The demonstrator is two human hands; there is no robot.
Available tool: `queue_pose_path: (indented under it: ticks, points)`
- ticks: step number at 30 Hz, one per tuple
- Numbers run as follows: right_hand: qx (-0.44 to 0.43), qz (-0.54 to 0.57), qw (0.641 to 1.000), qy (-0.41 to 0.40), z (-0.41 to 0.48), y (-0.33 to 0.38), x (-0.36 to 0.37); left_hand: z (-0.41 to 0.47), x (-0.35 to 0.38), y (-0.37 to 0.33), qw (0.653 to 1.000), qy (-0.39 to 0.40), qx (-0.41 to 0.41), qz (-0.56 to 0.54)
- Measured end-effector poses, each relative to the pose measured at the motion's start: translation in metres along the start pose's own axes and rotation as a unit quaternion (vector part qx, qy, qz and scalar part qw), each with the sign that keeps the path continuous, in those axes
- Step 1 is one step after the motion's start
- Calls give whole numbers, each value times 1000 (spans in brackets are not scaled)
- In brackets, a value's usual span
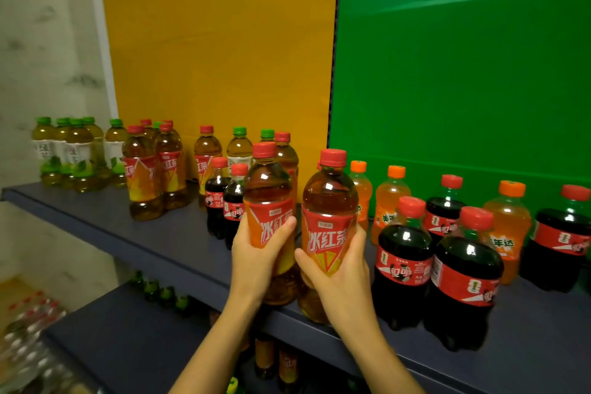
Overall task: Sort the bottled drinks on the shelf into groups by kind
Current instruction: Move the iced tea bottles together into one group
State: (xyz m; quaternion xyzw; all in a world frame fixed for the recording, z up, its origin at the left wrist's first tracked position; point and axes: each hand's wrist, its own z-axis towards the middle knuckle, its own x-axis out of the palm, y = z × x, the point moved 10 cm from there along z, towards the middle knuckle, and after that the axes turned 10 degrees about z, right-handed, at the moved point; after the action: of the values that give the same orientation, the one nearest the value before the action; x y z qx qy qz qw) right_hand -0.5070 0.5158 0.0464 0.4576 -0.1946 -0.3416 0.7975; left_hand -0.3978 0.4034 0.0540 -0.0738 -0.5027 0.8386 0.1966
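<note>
My left hand (pixel 256 253) grips a red-capped iced black tea bottle (pixel 268 198) by its label. Right beside it, my right hand (pixel 339 269) grips a second iced tea bottle (pixel 329 201). Both stand upright near the front edge of the dark shelf (pixel 128 230). Green tea bottles (pixel 73 153) cluster at the far left, with more iced tea bottles (pixel 153 166) next to them. Two small cola bottles (pixel 224 195) stand behind my left hand. Larger cola bottles (pixel 447 265) and orange soda bottles (pixel 390 198) fill the right side.
Behind the shelf are a yellow panel (pixel 224 41) and a green panel (pixel 463 57). A lower shelf (pixel 128 339) holds green-capped bottles (pixel 160 291) and more tea bottles (pixel 275 361). Clear bottles (pixel 28 329) sit at the bottom left.
</note>
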Motion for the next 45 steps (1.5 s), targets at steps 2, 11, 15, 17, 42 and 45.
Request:
queue_pose_path:
  ticks: [2,11,15,17,42,45]
  points:
    - [2,9,1000,11,0,1,8,-2,-21,-8,999,-29,16,-4]
    - [-18,21,999,-21,33,-3,67,44,-114,-5,998,-32,40,42]
    - [-27,-9,998,-59,51,-13,93,71,-127,15,999,14,25,34]
    - [-30,-32,997,-68,57,-18,102,79,-130,23,999,36,22,34]
    - [40,-84,995,-28,76,-42,115,64,-84,32,959,152,155,183]
    - [38,-62,997,-21,75,-35,112,63,-78,27,954,138,174,201]
